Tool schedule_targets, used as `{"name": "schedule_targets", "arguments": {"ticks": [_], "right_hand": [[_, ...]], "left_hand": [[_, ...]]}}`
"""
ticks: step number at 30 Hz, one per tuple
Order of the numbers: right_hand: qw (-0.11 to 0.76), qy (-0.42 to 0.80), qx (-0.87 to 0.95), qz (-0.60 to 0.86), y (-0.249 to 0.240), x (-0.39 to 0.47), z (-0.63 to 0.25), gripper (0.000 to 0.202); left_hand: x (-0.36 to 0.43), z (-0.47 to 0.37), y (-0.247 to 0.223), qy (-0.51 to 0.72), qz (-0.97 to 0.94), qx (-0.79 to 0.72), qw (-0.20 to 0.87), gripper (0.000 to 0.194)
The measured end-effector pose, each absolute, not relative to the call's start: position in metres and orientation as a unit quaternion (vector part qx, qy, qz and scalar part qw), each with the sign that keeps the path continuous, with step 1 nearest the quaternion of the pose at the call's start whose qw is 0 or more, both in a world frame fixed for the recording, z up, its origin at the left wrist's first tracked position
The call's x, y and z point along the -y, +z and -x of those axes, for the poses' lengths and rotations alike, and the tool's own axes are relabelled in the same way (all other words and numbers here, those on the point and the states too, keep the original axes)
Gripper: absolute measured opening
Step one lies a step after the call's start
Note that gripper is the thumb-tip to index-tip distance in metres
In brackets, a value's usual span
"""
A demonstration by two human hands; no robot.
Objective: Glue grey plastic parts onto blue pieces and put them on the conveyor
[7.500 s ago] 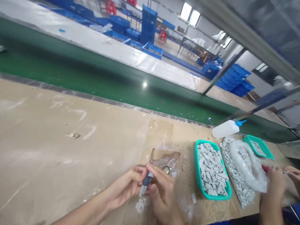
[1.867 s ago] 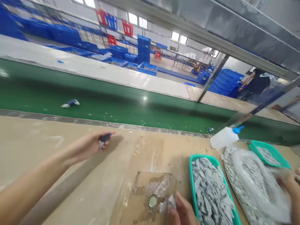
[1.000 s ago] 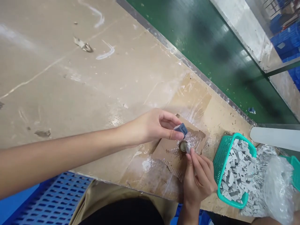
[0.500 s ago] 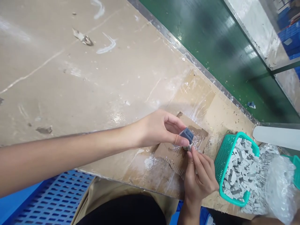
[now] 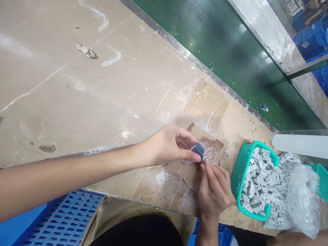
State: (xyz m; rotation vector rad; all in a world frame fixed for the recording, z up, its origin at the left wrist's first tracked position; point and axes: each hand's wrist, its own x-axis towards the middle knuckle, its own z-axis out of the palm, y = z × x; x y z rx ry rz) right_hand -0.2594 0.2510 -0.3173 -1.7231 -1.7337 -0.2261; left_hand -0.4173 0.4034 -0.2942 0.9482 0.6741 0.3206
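Note:
Between the thumb and fingers of my left hand (image 5: 176, 143) is a small blue-grey block-shaped part (image 5: 198, 149). My right hand (image 5: 216, 186) pinches a small light-grey piece (image 5: 203, 159) at the block's near right corner, and the two touch. My fingertips cover most of that piece, so its exact shape is hidden. Both hands are above a torn, stained piece of cardboard (image 5: 188, 172) on the worktable. To the right of my right hand stands a green plastic basket (image 5: 237, 174) filled with small light-grey plastic pieces (image 5: 258, 181).
More grey pieces (image 5: 279, 218) and a clear plastic bag (image 5: 303, 201) lie right of the basket. A white tube (image 5: 299, 145) juts in at the right. A green panel (image 5: 205, 44) edges the table's far side. Blue crates (image 5: 61, 218) are below its front edge.
The camera view has shifted a little. Both hands stay together, with the small grey piece still held against the blue-grey part.

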Motion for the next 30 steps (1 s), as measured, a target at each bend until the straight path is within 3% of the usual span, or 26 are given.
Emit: {"name": "schedule_targets", "arguments": {"ticks": [12, 16, 22, 30], "right_hand": [[0.32, -0.101, 0.669, 0.663, -0.318, -0.251, 0.261, 0.042], [0.376, -0.07, 0.632, 0.674, -0.315, -0.247, 0.262, 0.044], [0.502, 0.007, 0.534, 0.681, -0.298, -0.246, 0.269, 0.03], [0.527, 0.048, 0.558, 0.639, -0.287, -0.247, 0.277, 0.03]], "left_hand": [[-0.404, 0.417, -0.294, 0.145, -0.428, -0.313, 0.836, 0.019], [-0.403, 0.417, -0.295, 0.146, -0.434, -0.312, 0.832, 0.02], [-0.387, 0.414, -0.296, 0.116, -0.44, -0.283, 0.844, 0.013], [-0.379, 0.413, -0.289, 0.11, -0.422, -0.264, 0.86, 0.01]]}}
